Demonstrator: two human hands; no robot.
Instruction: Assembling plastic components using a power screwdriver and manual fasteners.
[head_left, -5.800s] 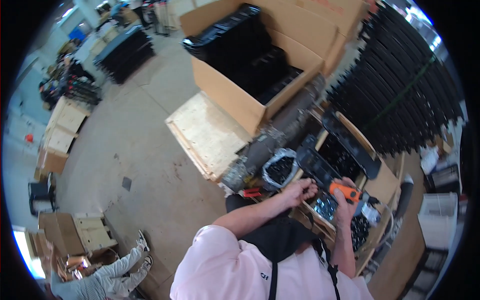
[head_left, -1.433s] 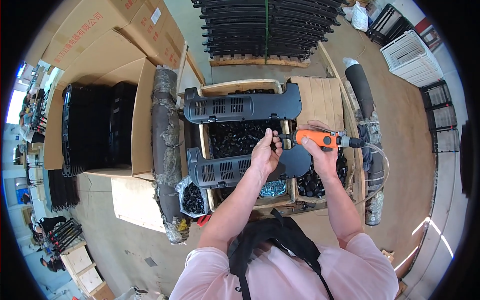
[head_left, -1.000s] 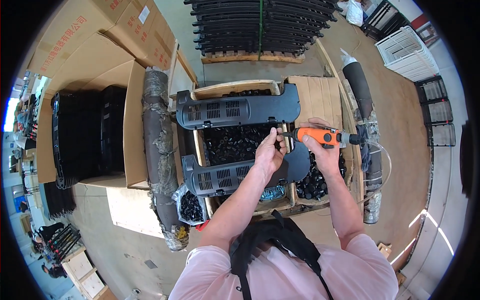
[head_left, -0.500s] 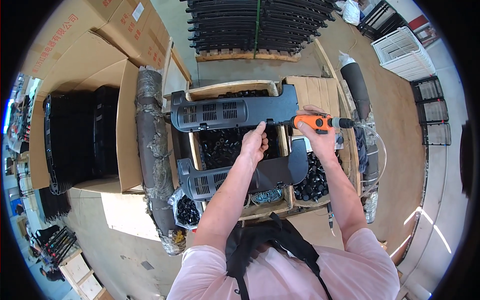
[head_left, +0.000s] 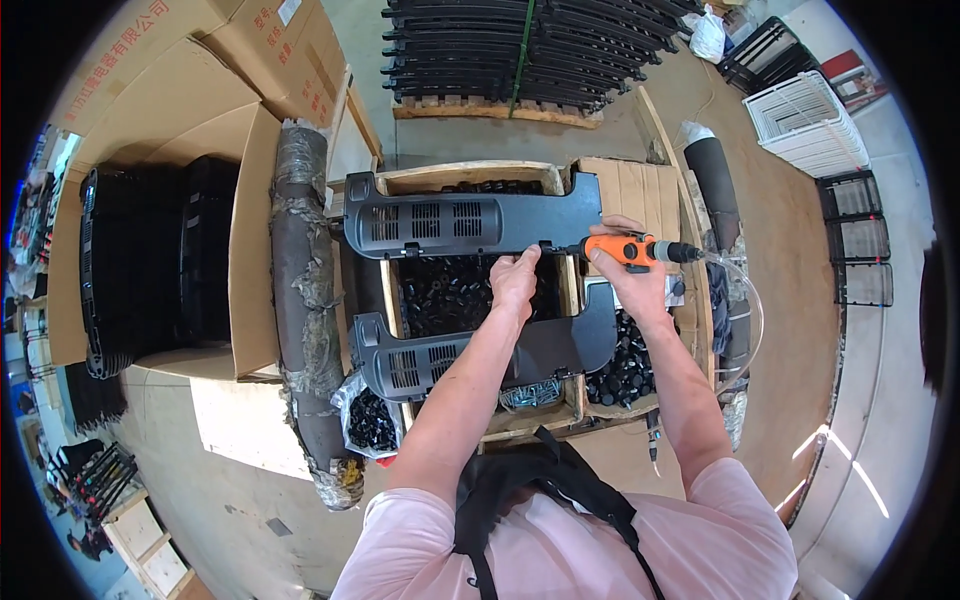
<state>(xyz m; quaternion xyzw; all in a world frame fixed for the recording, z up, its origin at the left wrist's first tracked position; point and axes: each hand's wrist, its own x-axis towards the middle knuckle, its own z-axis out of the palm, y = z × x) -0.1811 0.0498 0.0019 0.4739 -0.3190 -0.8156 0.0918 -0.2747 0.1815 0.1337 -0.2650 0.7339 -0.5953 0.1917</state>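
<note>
A black plastic panel [head_left: 525,222] with vent slots lies across the wooden bin. At its near edge, my left hand [head_left: 515,280] has its fingers curled and its thumb against a small black clip [head_left: 544,247]. My right hand [head_left: 635,285] is wrapped round an orange power screwdriver [head_left: 612,248], held level with its tip pointing left at that edge, beside the clip. Whether the tip touches a screw is too small to tell. A second black vented panel [head_left: 545,352] lies nearer me, partly beneath my left forearm.
The wooden bin [head_left: 470,170] holds many small black parts [head_left: 440,290] and a pile of screws [head_left: 532,393]. Wrapped rolls [head_left: 300,220] flank it. At the left stands an open carton [head_left: 255,240] of black panels; a clear hose [head_left: 760,300] loops at the right.
My left fingers have shifted slightly, with the thumb now closer to the clip. The screwdriver has stayed nearly in place, and the whole view has shifted slightly.
</note>
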